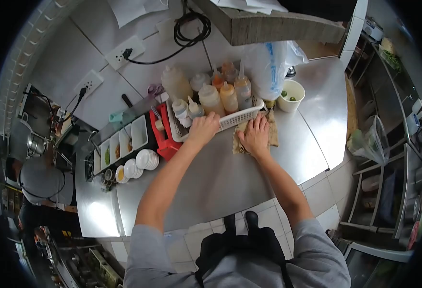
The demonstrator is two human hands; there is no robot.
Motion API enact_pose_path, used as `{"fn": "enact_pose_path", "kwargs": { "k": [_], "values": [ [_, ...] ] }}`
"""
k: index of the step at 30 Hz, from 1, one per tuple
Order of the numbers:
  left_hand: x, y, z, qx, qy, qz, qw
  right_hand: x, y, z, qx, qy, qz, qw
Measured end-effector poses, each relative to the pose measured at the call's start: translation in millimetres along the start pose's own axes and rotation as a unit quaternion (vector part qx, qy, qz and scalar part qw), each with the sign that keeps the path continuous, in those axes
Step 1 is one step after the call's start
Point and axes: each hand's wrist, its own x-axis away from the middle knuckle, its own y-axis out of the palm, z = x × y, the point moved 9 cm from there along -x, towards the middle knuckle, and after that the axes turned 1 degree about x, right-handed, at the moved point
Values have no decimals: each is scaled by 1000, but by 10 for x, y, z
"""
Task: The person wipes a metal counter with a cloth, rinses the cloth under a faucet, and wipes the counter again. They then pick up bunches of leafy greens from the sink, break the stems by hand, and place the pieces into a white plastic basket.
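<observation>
A white plastic basket (242, 118) full of squeeze bottles (211, 99) stands on the steel counter. My left hand (205, 128) has its fingers curled over the basket's near rim; the fingertips are hidden. Beside the basket's right end, my right hand (256, 135) lies flat on a folded tan cloth (273, 136), fingers stretched out and thumb apart. The cloth rests on the counter, and the fingertips are close to the basket's corner. Sauces in orange and pale tones show through the bottles.
Right of the basket are a white tub (291, 96) with green fruits and a plastic bag (266, 67). To the left stand a red holder (165, 139), a topping tray (121, 144) and stacked small dishes (146, 160). Another person (47, 180) is at far left.
</observation>
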Motion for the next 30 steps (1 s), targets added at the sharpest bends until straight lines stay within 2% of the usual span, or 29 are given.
{"fn": "enact_pose_path", "kwargs": {
  "k": [8,10,11,13,15,17,19,21,23,25,26,27,28,30],
  "values": [
    [-38,-33,17,-17,5,-25,1000,334,169,-1070,4,-48,-135,990],
    [-27,24,19,-28,1,-29,999,529,178,-1351,-46,-176,-136,974],
    [-14,43,33,-22,-2,-31,999,637,187,-1388,-43,-177,-141,973],
    [-25,40,40,-29,2,-28,999,1185,109,-1884,-116,-423,-174,882],
    [-8,43,63,-31,-1,-39,999,1729,-61,-2067,-218,-521,-130,815],
    [-29,53,47,-36,-2,-45,998,2276,-214,-2089,-271,-576,-153,756],
    [25,66,72,-32,5,-28,999,2691,-343,-1985,-289,-602,-169,725],
    [59,100,89,-28,-4,-28,999,2856,-608,-1622,-298,-594,-203,719],
    [80,86,103,-25,-11,-23,999,2786,-842,-1115,-346,-479,-271,760],
    [159,-88,95,7,-50,38,998,2433,-989,-554,-516,-240,-330,753],
    [199,-193,149,7,-48,46,998,2319,-980,-266,-488,-89,-371,785],
    [295,-425,115,91,-108,108,984,2271,-1019,1,-449,65,-400,797],
    [459,-632,82,176,-166,165,956,2178,-1243,-42,-447,65,-395,800],
    [821,-764,52,305,-284,133,899,1867,-1579,88,-463,184,-288,818]
  ]
}}
